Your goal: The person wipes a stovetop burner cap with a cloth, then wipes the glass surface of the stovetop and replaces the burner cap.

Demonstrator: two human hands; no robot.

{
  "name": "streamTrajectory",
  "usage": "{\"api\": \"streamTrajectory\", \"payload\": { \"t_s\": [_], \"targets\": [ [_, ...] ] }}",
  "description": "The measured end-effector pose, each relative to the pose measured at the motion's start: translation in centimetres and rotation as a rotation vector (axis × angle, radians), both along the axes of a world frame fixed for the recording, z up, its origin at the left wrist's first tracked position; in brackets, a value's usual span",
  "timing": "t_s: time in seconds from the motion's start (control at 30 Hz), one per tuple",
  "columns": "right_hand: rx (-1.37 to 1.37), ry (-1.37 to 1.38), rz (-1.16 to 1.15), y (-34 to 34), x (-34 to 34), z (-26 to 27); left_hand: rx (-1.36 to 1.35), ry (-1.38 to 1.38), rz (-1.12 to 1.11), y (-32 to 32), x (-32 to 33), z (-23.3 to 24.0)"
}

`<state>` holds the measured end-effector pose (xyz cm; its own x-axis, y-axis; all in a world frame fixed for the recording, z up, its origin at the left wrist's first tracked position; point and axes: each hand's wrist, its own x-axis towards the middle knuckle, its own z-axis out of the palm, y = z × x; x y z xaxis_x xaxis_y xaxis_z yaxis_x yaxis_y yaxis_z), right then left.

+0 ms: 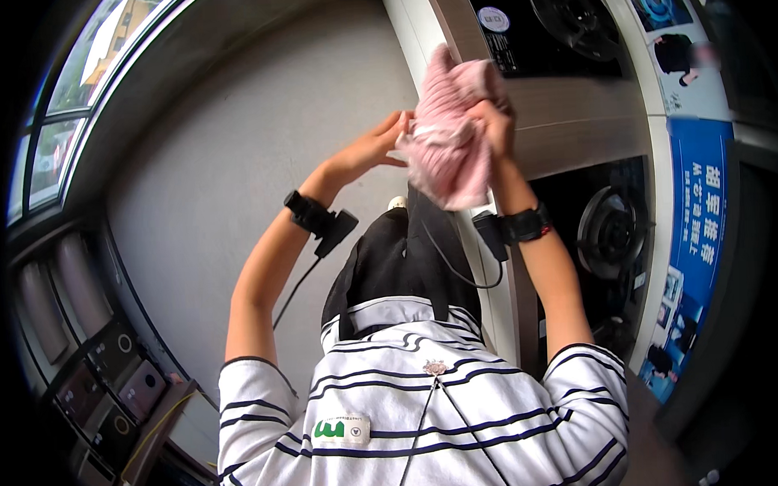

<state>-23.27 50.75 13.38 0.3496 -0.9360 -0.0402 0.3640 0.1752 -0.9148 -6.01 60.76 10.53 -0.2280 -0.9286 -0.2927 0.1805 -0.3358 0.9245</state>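
Observation:
A pink ribbed cloth [446, 144] hangs bunched in front of me, above the counter's edge. My right hand [497, 127] grips its right side, and the folds hide some of the fingertips. At the cloth's left edge is my left hand [382, 140], thumb and fingers apart. Whether those fingertips touch the fabric is hard to tell. Both wrists carry black strapped devices with cables.
Along my right runs a counter [568, 118] with a black gas hob [610, 222] set into it and another hob [577, 15] farther off. Blue printed panels [699, 200] stand behind. Display units [104, 375] line the lower left, beside the grey floor [231, 152].

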Motion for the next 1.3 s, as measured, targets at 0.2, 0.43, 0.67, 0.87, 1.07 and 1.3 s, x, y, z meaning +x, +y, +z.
{"api": "streamTrajectory", "payload": {
  "t_s": [0.2,0.43,0.67,0.87,1.07,1.3],
  "targets": [
    [-0.334,0.479,0.081,8.5,0.6,-2.2,0.134,0.381,0.255,5.7,-3.5,-1.7],
    [-0.347,0.593,-0.082,10.0,-2.5,-5.4,-0.068,0.234,0.219,3.5,-7.5,-4.1],
    [-0.619,0.72,-0.584,-5.6,-9.5,-1.5,0.024,0.387,0.335,-10.2,-16.1,-0.5],
    [-0.7,1.323,-0.596,-19.1,-13.2,-0.6,0.129,0.75,0.245,-22.0,-22.4,-3.2],
    [-0.931,1.484,-0.305,-21.3,-12.5,-5.5,0.321,0.643,0.388,-23.7,-23.3,-6.6],
    [-1.004,1.765,-0.037,-20.6,-7.7,-3.9,0.437,0.763,0.492,-23.0,-20.0,-6.2]
  ]
}}
